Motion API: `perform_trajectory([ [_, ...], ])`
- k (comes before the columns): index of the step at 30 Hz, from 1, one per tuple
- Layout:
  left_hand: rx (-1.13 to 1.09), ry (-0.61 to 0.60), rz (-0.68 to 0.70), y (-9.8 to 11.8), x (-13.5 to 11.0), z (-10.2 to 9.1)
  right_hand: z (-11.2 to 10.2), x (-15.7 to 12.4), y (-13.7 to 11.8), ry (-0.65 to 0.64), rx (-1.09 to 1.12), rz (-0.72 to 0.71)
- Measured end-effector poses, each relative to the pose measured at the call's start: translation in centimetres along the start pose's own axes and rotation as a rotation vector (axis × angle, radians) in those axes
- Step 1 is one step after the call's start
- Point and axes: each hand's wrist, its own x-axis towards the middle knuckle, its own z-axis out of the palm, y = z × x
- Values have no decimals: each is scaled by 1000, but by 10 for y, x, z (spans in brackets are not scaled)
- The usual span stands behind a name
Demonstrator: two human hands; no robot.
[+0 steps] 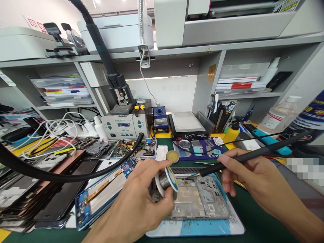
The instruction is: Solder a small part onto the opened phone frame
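Observation:
Between the thumb and fingers of my left hand (145, 199) is a spool of solder wire (165, 181), white-rimmed with a blue and yellow label. My right hand (250, 179) grips a black soldering iron (227, 162) like a pen. Its metal tip points left, close to the spool and over the upper part of a phone frame (187, 199); whether it touches cannot be made out. The bare metal frame lies on a blue and white mat (202, 227), partly hidden by my left hand and the spool. Just beyond the spool sits a small round tin of yellowish paste (172, 156).
A blue phone housing (106, 192) and a stack of phone parts (22, 195) lie left. A thick black hose (76, 177) arcs across from the grey rework station (126, 125). Behind stand a small soldering station (161, 123) and a heating plate (188, 123). Bottles (280, 113) are at right.

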Motion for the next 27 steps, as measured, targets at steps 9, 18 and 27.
perform_trajectory([
  [9, -73, -9, -8, 2, 0, -1, 3, -1, -1, -19, -24, -2],
  [18, -59, 18, -6, 1, 0, -4, -9, 6, 13, -86, -6, -26],
  [27, -54, 6, -24, -1, -1, -2, -10, 6, 13, -88, 14, -18],
])
